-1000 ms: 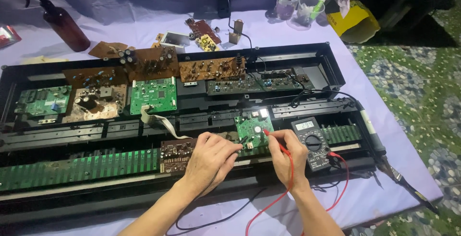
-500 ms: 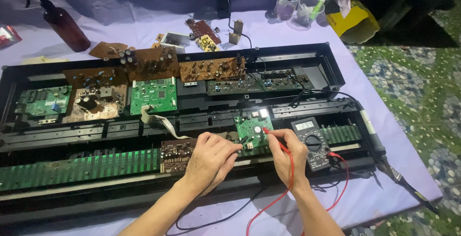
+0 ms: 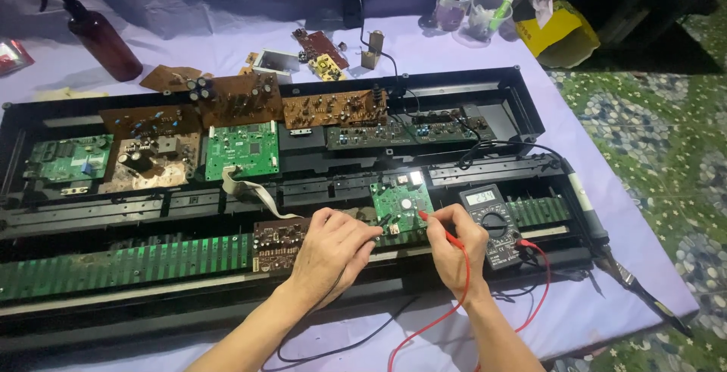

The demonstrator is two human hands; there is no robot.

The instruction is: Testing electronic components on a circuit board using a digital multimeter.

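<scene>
My left hand (image 3: 333,247) grips a black test probe whose tip touches the small green circuit board (image 3: 401,204). A red test probe (image 3: 433,225) sits pinched in my right hand (image 3: 457,245), its tip on the same board's lower right. Red and black leads run to a dark multimeter (image 3: 491,224) lying just right of the board, its display lit. The board rests in a long black open keyboard chassis (image 3: 530,107). A small brown board (image 3: 276,239) lies just left of my left hand.
More green and brown circuit boards (image 3: 242,149) fill the chassis's back half. A long green strip (image 3: 121,266) runs along its front left. A dark spray bottle (image 3: 95,31) stands back left, cups (image 3: 469,12) back right, a soldering iron (image 3: 598,228) at the right.
</scene>
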